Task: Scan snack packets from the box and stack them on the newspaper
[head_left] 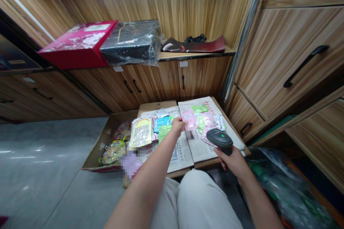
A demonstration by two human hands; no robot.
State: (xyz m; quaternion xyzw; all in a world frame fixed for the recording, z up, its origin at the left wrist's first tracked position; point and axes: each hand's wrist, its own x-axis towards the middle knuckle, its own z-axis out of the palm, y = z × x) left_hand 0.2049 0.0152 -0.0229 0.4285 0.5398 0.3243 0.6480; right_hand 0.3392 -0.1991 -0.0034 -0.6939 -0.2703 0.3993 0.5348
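Note:
My left hand [178,125] pinches the lower left edge of a flat pink packet [189,119] above the newspaper [197,152]. In my right hand [231,161] is a dark handheld barcode scanner [219,138] with a small green light on its top; its head points away from me, toward the packets. Under and around it lie more pink packets [209,118], a green packet [200,108] and a whitish one [220,123]. To the left of my left hand are blue packets [162,124], a green packet [164,132] and a large yellow-and-clear packet [141,132].
An open cardboard box [100,146] with bagged items stands on the floor at left. Wooden cabinets [161,82] rise behind; their shelf carries a magenta box [83,42] and a plastic-wrapped black box [133,41]. Plastic bags [285,175] lie at lower right.

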